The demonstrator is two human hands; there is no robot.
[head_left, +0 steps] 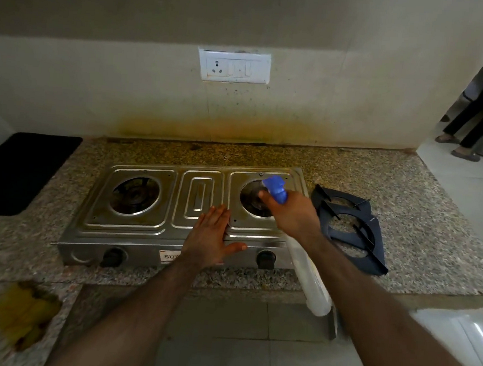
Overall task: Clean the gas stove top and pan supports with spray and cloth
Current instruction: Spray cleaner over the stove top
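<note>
A two-burner steel gas stove (144,227) stands on the granite counter with both pan supports off. My right hand (292,215) grips a spray bottle (311,278) with a blue nozzle, tilted so the nozzle points at the right burner (250,205). My left hand (211,241) lies flat, fingers spread, on the stove's front middle. Two dark pan supports (349,229) lie stacked on the counter right of the stove. A yellow cloth (23,313) lies crumpled at the lower left of the counter.
A black mat (18,171) lies on the counter at left. A switch and socket plate (234,66) sits on the stained wall behind. Another person's legs (467,125) stand at the far right, beyond the counter's end.
</note>
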